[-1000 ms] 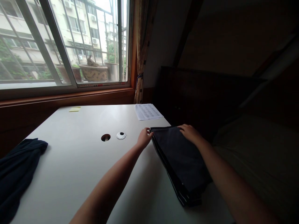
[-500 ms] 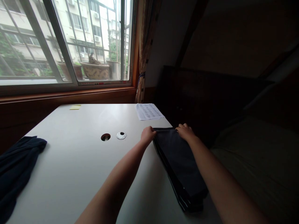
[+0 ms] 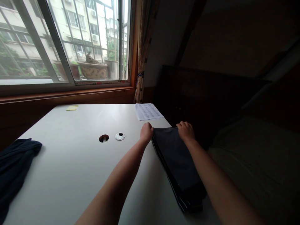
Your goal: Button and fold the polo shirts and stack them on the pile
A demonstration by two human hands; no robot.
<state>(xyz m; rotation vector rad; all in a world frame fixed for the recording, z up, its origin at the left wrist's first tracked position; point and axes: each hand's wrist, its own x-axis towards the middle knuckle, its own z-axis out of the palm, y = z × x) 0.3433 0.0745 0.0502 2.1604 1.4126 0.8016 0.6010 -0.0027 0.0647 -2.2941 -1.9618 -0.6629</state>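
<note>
A stack of dark folded cloth [image 3: 174, 156], perhaps trousers, lies along the right side of the white table [image 3: 77, 175]. My left hand [image 3: 147, 132] is closed on the far left corner of the top piece. On the far right corner, my right hand [image 3: 186, 130] grips the same edge, fingers bent over it. Between the two hands the far edge runs nearly straight. Several layers show along the stack's left side. Fingertips of both hands are partly hidden. At the table's left edge lies a crumpled dark blue garment [image 3: 18, 168], apart from both hands.
Printed papers [image 3: 148, 112] lie at the far right corner of the table, a yellow sticky note [image 3: 72, 107] at the far left. Two round cable holes, one with a white cover [image 3: 120, 136], sit mid-table. A window [image 3: 93, 47] and a tied curtain [image 3: 140, 62] stand behind.
My left hand has risen slightly at its corner, and the far edge of the cloth looks straighter. Both hands keep their grip. The view has shifted a little.
</note>
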